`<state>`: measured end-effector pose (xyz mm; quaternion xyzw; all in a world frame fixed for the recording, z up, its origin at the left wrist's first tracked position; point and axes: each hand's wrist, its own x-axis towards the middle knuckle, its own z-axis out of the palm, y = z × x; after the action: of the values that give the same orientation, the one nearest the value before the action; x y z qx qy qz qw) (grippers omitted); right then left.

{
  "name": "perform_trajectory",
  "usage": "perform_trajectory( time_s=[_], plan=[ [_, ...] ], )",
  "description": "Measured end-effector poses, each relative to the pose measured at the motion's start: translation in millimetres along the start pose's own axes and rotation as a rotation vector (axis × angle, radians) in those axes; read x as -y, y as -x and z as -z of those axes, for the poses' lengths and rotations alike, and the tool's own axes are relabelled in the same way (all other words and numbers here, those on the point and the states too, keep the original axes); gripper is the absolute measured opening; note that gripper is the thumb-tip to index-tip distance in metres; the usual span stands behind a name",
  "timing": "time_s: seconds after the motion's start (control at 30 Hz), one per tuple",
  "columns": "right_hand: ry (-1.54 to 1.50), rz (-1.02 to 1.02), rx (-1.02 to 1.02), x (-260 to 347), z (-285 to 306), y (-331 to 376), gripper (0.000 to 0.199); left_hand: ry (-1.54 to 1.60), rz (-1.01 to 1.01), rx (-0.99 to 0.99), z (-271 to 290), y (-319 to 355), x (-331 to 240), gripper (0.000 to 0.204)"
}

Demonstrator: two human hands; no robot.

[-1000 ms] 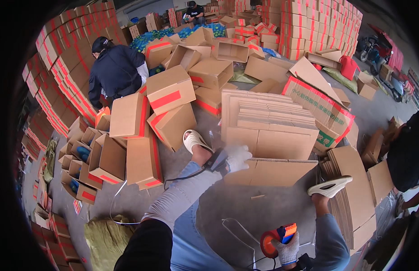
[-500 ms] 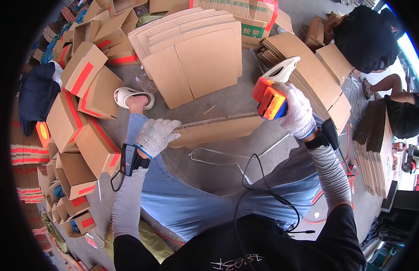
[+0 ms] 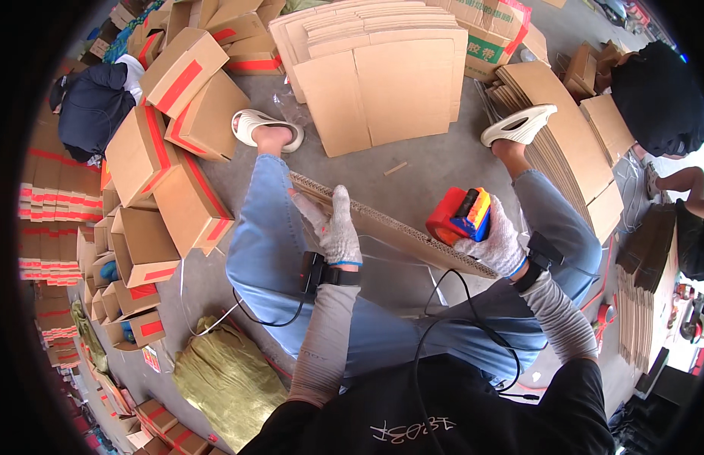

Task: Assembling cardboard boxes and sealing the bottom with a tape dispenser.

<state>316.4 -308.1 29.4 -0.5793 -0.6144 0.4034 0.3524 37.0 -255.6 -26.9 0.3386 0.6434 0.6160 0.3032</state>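
Observation:
A flattened cardboard carton, folded so its corrugated edge faces up, stands slantwise between my legs. My left hand, in a whitish knit glove, rests against its left part with the fingers stretched and spread apart. My gloved right hand is wrapped round a tape dispenser in red, yellow and blue, held just above the carton's right part. The lower fingers of that hand come close to the carton's edge; whether they touch it I cannot tell.
Flattened cartons stand ahead, with another stack at the right. Open boxes with red tape pile up at the left. A black cable crosses my lap. A person in dark clothes is at the far right.
The carton has swung from nearly level to slanting down rightward. My left hand has moved right along it, its fingers spreading. The tape dispenser has come lower, and the view has shifted left.

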Motion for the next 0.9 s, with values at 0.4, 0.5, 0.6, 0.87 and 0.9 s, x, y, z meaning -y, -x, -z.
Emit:
perform_trajectory(
  time_s=[0.4, 0.5, 0.6, 0.87, 0.9],
  plan=[
    [0.005, -0.030, 0.111, 17, 2, 31, 0.082, 0.238, 0.034, 0.262, 51, 13, -17, 0.079],
    [0.462, 0.096, 0.049, 44, -12, 49, 0.077, -0.265, -0.034, 0.266, 55, 4, -41, 0.078],
    [0.382, -0.033, -0.045, 46, -23, 56, 0.076, -0.475, -0.064, 0.369, 59, -15, -35, 0.067],
    [0.084, -0.162, -0.536, 18, -23, -40, 0.075, -1.267, -0.579, 0.692, 52, -71, -92, 0.069],
    [0.056, -0.179, -0.569, 8, -37, -55, 0.076, -1.460, -0.590, 0.641, 38, -88, -67, 0.071]
  ],
)
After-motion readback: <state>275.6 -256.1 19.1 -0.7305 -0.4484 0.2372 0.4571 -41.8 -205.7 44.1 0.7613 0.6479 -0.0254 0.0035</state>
